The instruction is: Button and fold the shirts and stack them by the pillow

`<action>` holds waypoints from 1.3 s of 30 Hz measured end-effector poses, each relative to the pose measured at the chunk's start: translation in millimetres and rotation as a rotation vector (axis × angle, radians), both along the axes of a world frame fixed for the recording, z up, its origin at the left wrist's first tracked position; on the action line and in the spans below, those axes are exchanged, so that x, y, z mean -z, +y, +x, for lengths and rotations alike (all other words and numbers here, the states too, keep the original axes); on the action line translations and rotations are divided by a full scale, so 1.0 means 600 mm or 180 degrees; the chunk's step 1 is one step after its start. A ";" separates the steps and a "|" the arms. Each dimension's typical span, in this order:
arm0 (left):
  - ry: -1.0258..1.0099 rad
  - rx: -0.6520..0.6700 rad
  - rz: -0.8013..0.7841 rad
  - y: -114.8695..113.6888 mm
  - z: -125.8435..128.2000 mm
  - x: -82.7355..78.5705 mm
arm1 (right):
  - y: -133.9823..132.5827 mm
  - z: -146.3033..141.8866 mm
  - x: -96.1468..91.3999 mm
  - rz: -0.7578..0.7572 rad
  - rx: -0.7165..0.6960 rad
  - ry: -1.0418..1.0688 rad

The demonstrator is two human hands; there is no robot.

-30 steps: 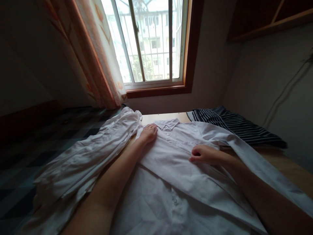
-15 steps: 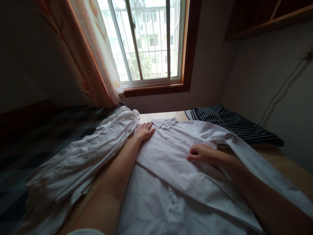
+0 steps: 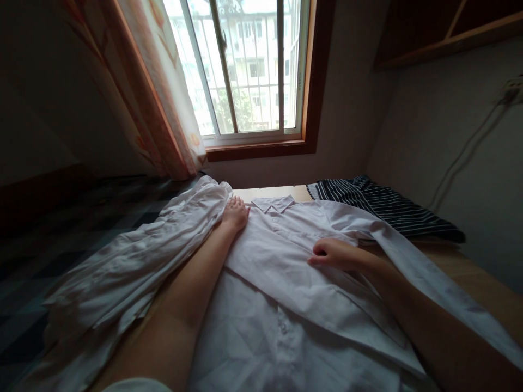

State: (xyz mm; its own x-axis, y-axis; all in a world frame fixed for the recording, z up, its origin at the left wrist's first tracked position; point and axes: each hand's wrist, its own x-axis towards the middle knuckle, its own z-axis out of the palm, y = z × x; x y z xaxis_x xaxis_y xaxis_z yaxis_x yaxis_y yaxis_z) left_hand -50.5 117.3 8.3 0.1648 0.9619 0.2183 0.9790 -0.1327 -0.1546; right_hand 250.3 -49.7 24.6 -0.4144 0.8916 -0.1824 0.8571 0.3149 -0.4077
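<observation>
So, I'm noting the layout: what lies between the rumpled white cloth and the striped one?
In the head view: the white shirt, the left hand and some wooden surface.

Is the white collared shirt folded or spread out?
Mostly spread: the shirt lies front up, collar showing, one sleeve laid across it and the other sleeve stretched toward the right.

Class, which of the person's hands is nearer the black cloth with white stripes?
Right. The right hand, over the white collared shirt, is left of the striped cloth; the left hand is much farther left.
</observation>
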 end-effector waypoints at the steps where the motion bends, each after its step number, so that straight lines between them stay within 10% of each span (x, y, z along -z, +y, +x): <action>1: 0.0000 0.0071 0.0095 -0.011 -0.001 -0.002 | 0.000 0.000 -0.001 -0.0002 0.0008 -0.0006; 10: -0.0100 0.0457 -0.0317 -0.140 -0.080 0.033 | 0.007 0.003 0.007 -0.0048 0.0040 0.0133; 24: -0.0151 0.0328 -0.0767 -0.149 -0.077 0.018 | 0.010 0.010 -0.028 -0.0140 -0.0018 -0.0245; 30: -0.0181 0.0354 -0.0738 -0.148 -0.078 0.020 | 0.011 -0.139 -0.065 0.1124 -0.0529 -0.0110; 34: -0.0160 0.0377 -0.0663 -0.147 -0.081 0.026 | 0.008 -0.256 -0.020 0.1115 -0.0451 0.0161; 39: -0.0164 0.0374 -0.0634 -0.145 -0.082 0.029 | -0.002 -0.294 0.044 0.0857 -0.0010 0.0095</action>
